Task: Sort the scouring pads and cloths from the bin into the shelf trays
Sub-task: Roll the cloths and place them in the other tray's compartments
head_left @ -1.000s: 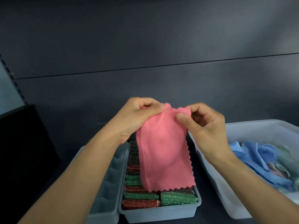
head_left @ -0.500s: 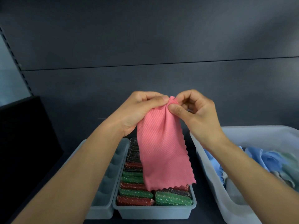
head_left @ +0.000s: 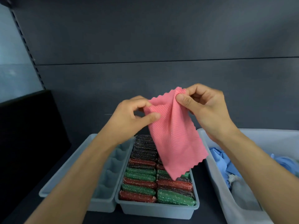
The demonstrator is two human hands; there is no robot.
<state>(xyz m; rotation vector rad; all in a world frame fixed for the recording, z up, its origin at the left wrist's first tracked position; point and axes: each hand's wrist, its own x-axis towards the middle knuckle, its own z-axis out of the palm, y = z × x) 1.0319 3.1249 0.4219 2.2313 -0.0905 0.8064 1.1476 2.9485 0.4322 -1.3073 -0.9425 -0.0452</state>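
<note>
The right hand (head_left: 208, 110) pinches the pink cloth (head_left: 174, 139) at a bunched top corner, between thumb and forefinger. The left hand (head_left: 131, 117) pinches the opposite top corner, with its thumb flat on the front. Between the two grips the zigzag top edge sags into a fold. The rest hangs free and slants down to a bottom corner just above the pads (head_left: 139, 183) (whether it brushes them, the view cannot settle).

So the cloth is in the air over the pad tray (head_left: 155, 209), which stands midway along the front edge of the shelf (head_left: 53, 178). That tray is packed with red, green and dark pads in two rows. Against its left side stands a divided tray (head_left: 103, 206) with a row of cells. The bin (head_left: 215, 175) sits toward the shelf's right end, with blue cloths (head_left: 223, 159) inside.

The step in hand looks like squaring the cloth up for folding. To do it well:
- Draw the hands apart until the top edge runs taut and level.
- Fold corner to corner, to a width that suits a cell.
- Pinch firmly so the slack fabric does not slip.
- Lift the tail clear of the rough pads so it cannot snag.
</note>
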